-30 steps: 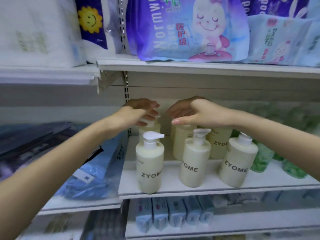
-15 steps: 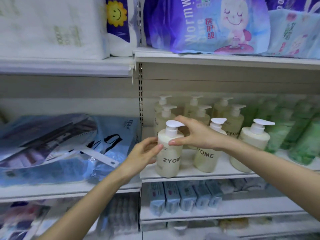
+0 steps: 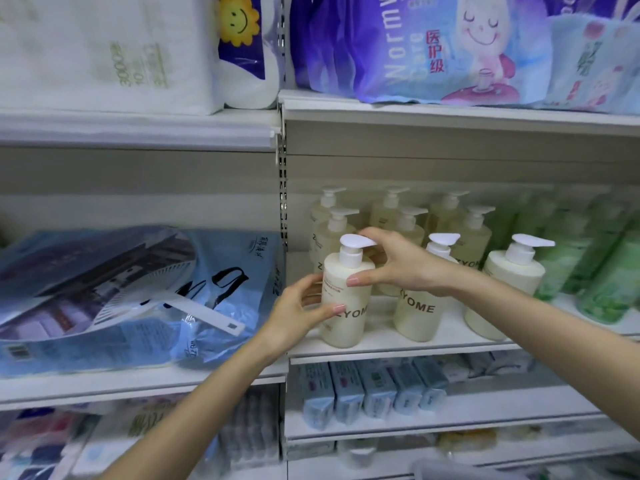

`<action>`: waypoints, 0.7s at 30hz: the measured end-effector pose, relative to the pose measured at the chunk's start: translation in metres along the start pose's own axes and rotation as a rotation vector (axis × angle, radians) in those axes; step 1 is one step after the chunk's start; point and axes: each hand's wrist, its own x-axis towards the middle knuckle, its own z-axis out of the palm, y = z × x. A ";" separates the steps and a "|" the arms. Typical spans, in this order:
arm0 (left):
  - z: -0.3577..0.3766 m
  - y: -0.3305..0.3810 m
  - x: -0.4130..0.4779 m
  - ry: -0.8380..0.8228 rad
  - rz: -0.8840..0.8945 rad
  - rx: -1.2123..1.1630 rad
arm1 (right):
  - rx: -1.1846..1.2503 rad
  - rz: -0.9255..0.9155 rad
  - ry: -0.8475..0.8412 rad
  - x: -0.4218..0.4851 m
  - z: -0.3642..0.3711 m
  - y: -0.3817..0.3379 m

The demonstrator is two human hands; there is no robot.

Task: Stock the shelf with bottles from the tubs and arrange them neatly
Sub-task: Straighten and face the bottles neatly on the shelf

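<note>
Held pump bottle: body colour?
Pale cream bottle with a white pump, clearest in the head view.

There is open room above the cream bottles (image 3: 417,306) under the top shelf (image 3: 450,114), but the bottles stand close in rows, green bottles (image 3: 609,282) block the right side, a blue bag (image 3: 121,299) fills the left, and only thin gaps run between the front three.

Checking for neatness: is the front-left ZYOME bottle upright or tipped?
Upright: the front-left ZYOME bottle stands on the shelf, left hand and right hand on it.
</note>
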 end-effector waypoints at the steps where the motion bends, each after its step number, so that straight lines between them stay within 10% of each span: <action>1: 0.000 0.000 0.002 -0.002 -0.001 -0.003 | -0.005 0.010 0.005 0.001 0.000 0.000; 21: -0.011 0.003 0.006 -0.019 -0.025 -0.003 | -0.088 0.055 0.017 0.002 -0.002 -0.006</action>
